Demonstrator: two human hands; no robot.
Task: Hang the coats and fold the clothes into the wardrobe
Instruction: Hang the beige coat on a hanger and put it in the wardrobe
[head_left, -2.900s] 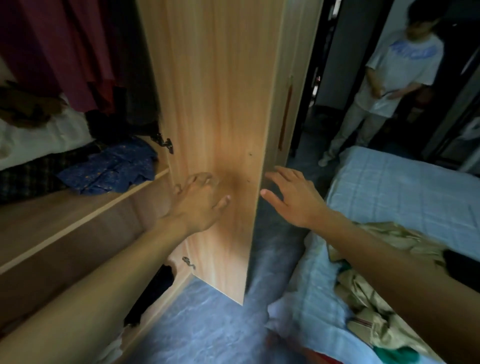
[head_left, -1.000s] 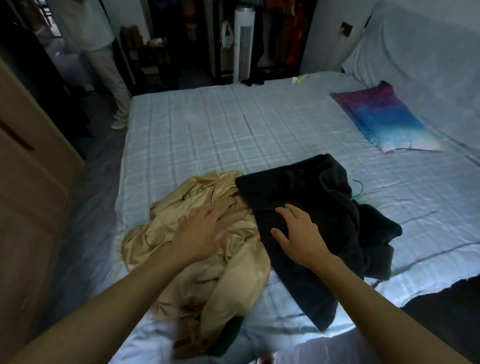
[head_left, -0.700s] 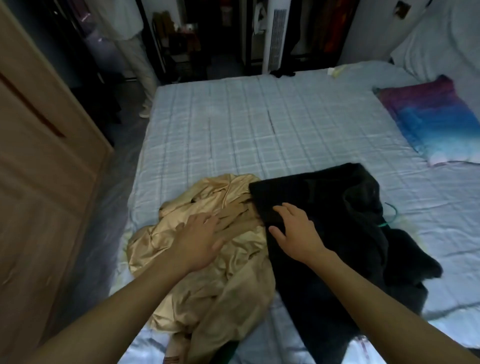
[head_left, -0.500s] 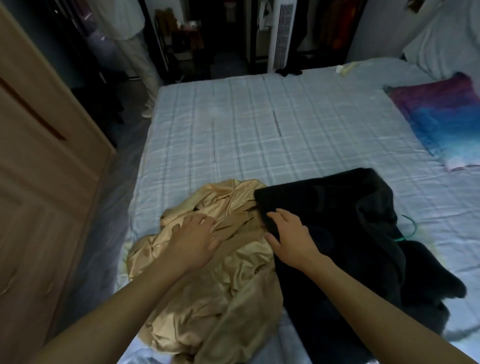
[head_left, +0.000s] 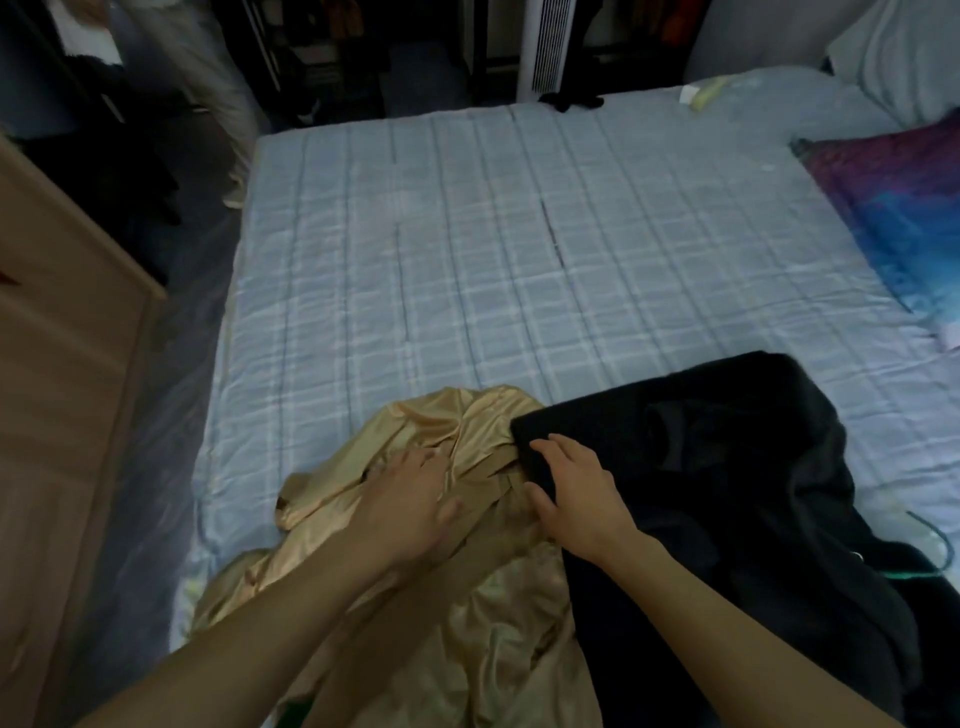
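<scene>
A crumpled gold satin garment (head_left: 467, 613) lies at the near edge of the bed (head_left: 467, 234). Beside it on the right is a black coat (head_left: 727, 467), partly overlapping the gold cloth. My left hand (head_left: 410, 506) lies on the gold garment with its fingers spread into the folds. My right hand (head_left: 576, 493) rests flat where the black coat's edge meets the gold cloth, fingers straight. The wooden wardrobe (head_left: 57, 389) stands at the left with its door closed.
A purple and blue pillow (head_left: 904, 208) lies at the bed's right side. A person's legs (head_left: 218, 98) stand at the far left corner of the bed. A white tower fan (head_left: 545, 47) is behind the bed. Grey floor (head_left: 171, 415) runs between wardrobe and bed.
I turned from the wardrobe door to the bed. Over the last second both hands settled on the gold garment and the black coat, and the view tipped down closer to them.
</scene>
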